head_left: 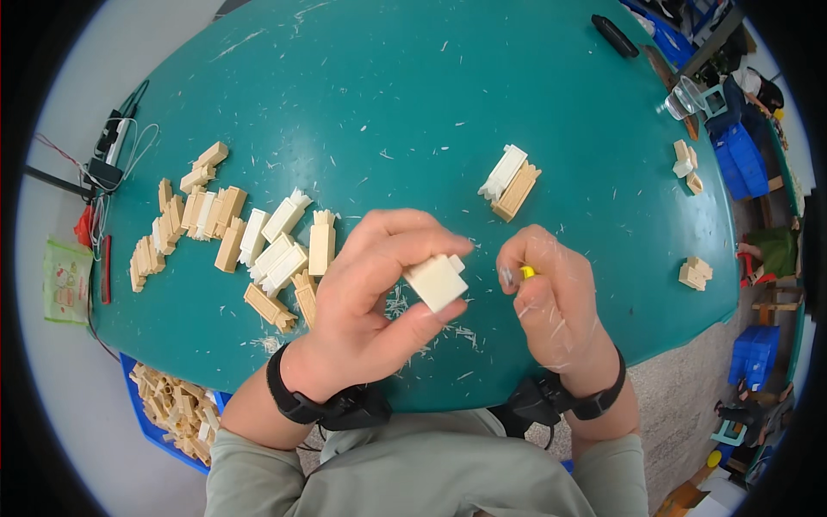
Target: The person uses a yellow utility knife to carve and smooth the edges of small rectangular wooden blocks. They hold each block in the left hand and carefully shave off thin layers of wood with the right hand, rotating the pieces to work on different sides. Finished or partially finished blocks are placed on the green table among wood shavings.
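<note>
Between the thumb and fingers of my left hand point(370, 289) is a cream-coloured block point(438, 283), its square end turned up and a small tab sticking out at one corner. To the right, apart from the block, my right hand point(556, 297) is closed around a small tool with a yellow part point(526, 271) and a greyish tip; the rest of it is hidden in the fist. Pale shavings cling to that hand. Thin shavings point(398, 303) also lie on the green table below the block. Just beyond my right hand, a white and a tan block point(517, 191) lie side by side.
Several cream and tan blocks point(280, 258) are grouped left of my left hand, with more farther left. A blue bin point(159, 435) of pieces stands at the lower left. Small pieces point(694, 273) lie near the table's right edge, and a black object point(614, 36) at the far right.
</note>
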The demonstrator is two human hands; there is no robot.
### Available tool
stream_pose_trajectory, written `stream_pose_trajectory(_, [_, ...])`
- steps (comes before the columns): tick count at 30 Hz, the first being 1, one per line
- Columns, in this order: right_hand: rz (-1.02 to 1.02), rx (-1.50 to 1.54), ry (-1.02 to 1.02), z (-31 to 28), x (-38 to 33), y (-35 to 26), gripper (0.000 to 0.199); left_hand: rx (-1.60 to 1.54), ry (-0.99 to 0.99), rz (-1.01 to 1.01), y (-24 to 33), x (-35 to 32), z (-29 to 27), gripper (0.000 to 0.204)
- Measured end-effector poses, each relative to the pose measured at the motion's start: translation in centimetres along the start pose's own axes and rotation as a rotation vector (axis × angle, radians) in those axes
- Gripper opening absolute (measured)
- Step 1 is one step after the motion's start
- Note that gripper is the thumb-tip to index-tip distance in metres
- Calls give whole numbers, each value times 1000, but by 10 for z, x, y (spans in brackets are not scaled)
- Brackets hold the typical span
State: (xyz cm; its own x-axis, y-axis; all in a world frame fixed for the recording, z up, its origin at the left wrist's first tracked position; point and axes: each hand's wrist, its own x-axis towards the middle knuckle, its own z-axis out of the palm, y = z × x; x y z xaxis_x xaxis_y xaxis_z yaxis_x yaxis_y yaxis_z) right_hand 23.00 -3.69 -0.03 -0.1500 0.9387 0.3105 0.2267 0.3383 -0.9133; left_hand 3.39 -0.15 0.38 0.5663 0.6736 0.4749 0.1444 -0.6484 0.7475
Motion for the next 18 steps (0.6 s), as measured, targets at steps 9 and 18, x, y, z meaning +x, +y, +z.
stream_pose_trajectory(9, [-128,-167,-44,3,-1,0,35,-539,49,-156,3,-8,11,35])
stream_pose_trajectory(18, [-205,-363,-26,-3,3,1,36,-544,1,-156,2,-10,10,30])
